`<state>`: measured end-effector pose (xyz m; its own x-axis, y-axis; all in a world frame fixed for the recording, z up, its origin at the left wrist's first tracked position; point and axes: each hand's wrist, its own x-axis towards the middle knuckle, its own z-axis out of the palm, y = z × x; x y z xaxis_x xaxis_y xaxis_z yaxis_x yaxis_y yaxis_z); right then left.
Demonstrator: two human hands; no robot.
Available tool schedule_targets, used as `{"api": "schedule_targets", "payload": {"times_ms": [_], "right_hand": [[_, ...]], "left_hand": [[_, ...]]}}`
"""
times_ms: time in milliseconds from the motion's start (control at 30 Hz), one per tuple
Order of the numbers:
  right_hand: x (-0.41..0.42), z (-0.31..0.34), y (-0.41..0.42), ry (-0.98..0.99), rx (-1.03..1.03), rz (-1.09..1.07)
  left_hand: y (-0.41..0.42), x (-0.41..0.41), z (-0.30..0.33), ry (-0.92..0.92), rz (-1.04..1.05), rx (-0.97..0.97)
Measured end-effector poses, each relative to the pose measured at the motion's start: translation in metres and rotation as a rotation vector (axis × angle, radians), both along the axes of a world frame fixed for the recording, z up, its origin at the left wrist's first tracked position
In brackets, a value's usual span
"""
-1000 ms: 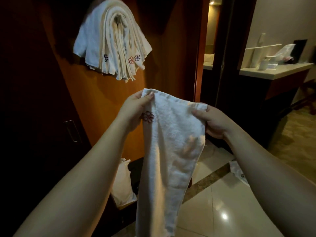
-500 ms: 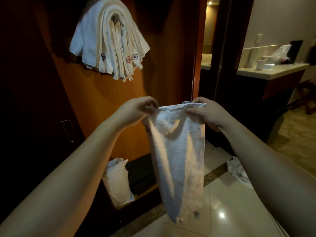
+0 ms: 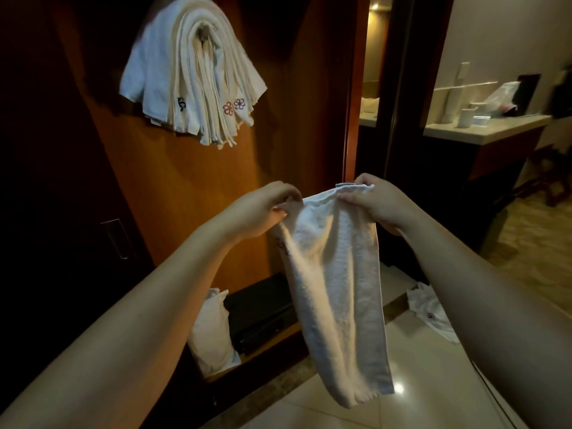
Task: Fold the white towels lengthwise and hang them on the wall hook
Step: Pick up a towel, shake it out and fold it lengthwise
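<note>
We are pinching the top edge of a white towel with both hands, the left hand gripping one corner and the right hand the other, so it is hanging folded below our grip. Up and left of our grip, a stack of towels is draping over the hook; below and right, another towel is lying on the floor.

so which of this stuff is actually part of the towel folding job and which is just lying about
Part of the job:
- white towel, gripped at its top edge by left hand and right hand
- folded towels on the wall hook
- crumpled towel on the floor, likely next

Just lying about:
- white bag in the wardrobe
- cups on the counter
</note>
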<state>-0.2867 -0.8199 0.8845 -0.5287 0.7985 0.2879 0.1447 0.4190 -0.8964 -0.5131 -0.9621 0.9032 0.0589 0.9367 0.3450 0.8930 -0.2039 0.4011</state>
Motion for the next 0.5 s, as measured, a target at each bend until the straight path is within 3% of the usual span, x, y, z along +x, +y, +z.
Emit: {"api": "schedule_targets", "payload": {"times_ms": [200,367,500], "right_hand": [[0.001,-0.002,0.000,0.030,-0.013,0.001],[0.006,0.000,0.004,0.046,0.017,-0.042],[0.014,0.000,0.013,-0.064,0.076,-0.087]], "left_hand": [[0.010,0.006,0.006,0.065,0.029,-0.109],[0.007,-0.003,0.005,0.328,0.077,-0.221],[0.003,-0.013,0.008,0.258,0.195,-0.187]]}}
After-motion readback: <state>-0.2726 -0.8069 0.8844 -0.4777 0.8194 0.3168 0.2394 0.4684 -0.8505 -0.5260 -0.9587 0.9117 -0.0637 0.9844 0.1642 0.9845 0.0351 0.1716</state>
